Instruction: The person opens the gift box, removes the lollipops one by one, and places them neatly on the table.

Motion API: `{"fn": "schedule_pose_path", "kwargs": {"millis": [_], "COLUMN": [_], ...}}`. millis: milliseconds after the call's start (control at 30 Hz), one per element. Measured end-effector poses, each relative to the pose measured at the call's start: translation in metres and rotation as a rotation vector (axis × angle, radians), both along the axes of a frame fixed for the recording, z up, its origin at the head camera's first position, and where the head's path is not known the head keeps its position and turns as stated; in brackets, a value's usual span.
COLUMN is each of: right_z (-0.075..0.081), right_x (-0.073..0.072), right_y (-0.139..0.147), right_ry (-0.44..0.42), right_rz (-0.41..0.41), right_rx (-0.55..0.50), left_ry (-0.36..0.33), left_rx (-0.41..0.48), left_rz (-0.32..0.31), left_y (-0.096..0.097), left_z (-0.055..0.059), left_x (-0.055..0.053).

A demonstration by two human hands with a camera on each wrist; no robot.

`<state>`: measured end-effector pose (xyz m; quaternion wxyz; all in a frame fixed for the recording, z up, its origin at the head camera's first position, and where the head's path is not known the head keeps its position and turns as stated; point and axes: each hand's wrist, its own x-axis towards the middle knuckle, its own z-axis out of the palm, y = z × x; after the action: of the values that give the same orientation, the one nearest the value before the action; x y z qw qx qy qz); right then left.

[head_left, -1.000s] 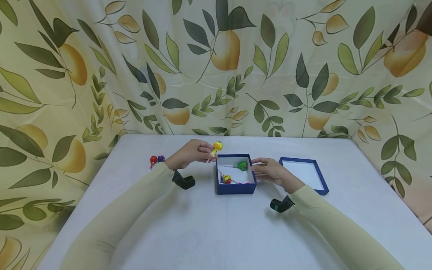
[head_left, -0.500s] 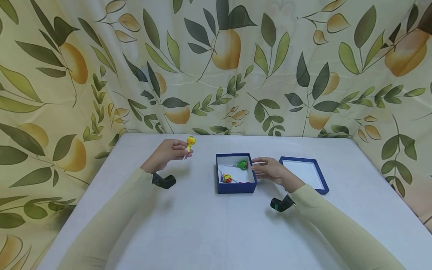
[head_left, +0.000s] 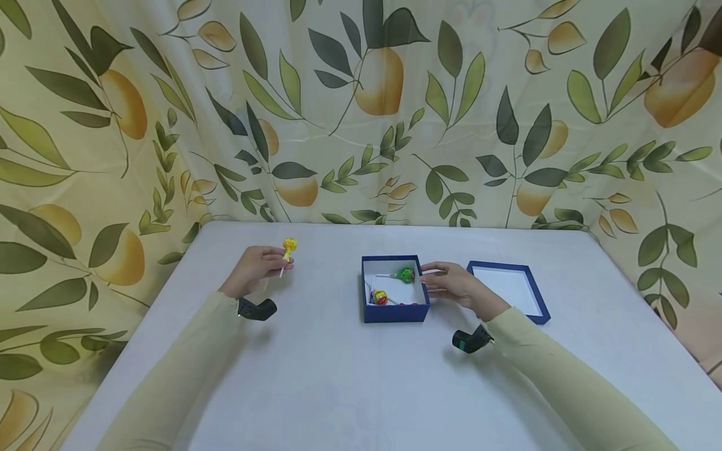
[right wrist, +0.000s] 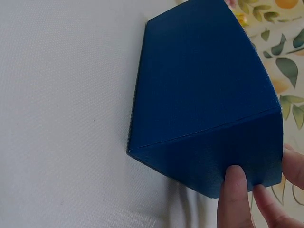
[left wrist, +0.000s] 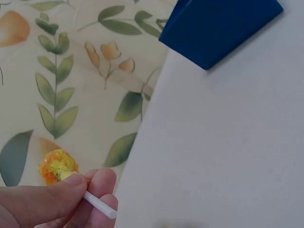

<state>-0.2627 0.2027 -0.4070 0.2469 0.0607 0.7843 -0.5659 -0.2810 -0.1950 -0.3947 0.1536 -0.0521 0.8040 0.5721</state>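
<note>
In the head view my left hand (head_left: 254,269) holds a yellow-wrapped lollipop (head_left: 289,245) above the table's left half, its head upward. The left wrist view shows thumb and fingers pinching it just below the wrapped head, with the white stick (left wrist: 100,204) poking out. My right hand (head_left: 454,285) touches the right side of an uncovered blue box (head_left: 393,314), fingers extended against its wall (right wrist: 204,152). Inside lie a green lollipop (head_left: 405,275) and a red-and-yellow one (head_left: 380,297). Something pinkish is mostly hidden behind the front wall.
The box's blue-rimmed lid (head_left: 538,295), white inside, lies on the table just right of my right hand. A white cloth covers the table (head_left: 361,388). A leaf-and-fruit patterned curtain (head_left: 361,156) hangs along the back and left.
My left hand has carried the yellow lollipop leftward from beside the box, now covering the red and purple lollipops seen earlier on the table. My right hand has stayed at the box.
</note>
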Motion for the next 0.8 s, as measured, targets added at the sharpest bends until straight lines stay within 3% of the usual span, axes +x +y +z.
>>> {"fn": "schedule_pose_path", "kwargs": {"millis": [433, 800], "right_z": [-0.001, 0.001], "right_x": [-0.001, 0.000], "right_y": [0.001, 0.000], "right_ry": [0.004, 0.003], "right_rz": [0.001, 0.006], "right_rx": [-0.001, 0.002], "left_ry": [-0.054, -0.025], "left_rx": [-0.012, -0.046], "left_rz": [0.066, 0.066], "left_y": [-0.013, -0.008], "left_z": [-0.031, -0.035], "left_x": [-0.001, -0.002]}}
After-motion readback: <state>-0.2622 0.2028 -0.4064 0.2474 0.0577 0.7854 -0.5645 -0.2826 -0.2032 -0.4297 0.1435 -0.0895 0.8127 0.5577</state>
